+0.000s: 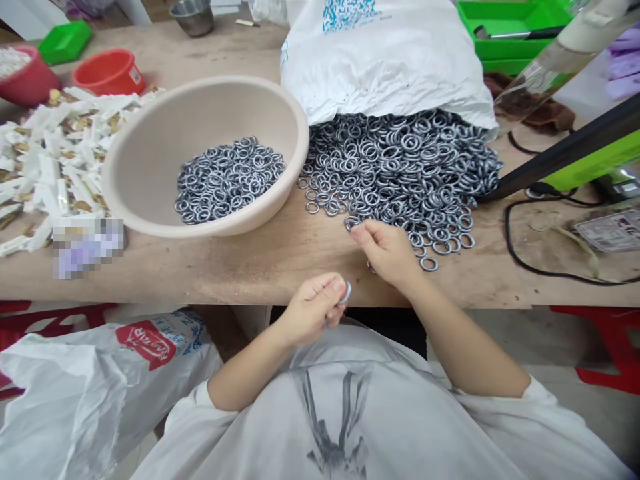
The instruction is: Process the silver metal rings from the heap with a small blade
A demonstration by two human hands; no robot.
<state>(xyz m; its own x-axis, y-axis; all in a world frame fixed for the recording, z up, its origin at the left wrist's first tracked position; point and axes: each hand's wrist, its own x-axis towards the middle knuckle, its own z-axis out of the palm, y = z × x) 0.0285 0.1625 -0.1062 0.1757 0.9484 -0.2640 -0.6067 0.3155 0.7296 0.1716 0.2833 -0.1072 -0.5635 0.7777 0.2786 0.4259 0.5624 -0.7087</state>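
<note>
Near the table's front edge, my left hand (314, 308) is closed, with a grey ring (346, 293) pinched between thumb and forefinger. My right hand (389, 252) is closed at the near edge of a heap of grey rings (400, 167); a ring (351, 221) shows at its fingertips, apparently pinched there. The heap spills over the wooden table from the mouth of a white sack (385, 67). Left of it stands a large beige bowl (145, 133) with a pile of similar rings (227, 180) at its bottom.
White and brown scraps (55, 153) lie at the left beside a red bowl (107, 72). A metal bowl (193, 17) and a green tray (510, 43) stand at the back. On the right are a dark bar (560, 150) and a black cable (520, 260). A white bag (100, 387) sits below the table.
</note>
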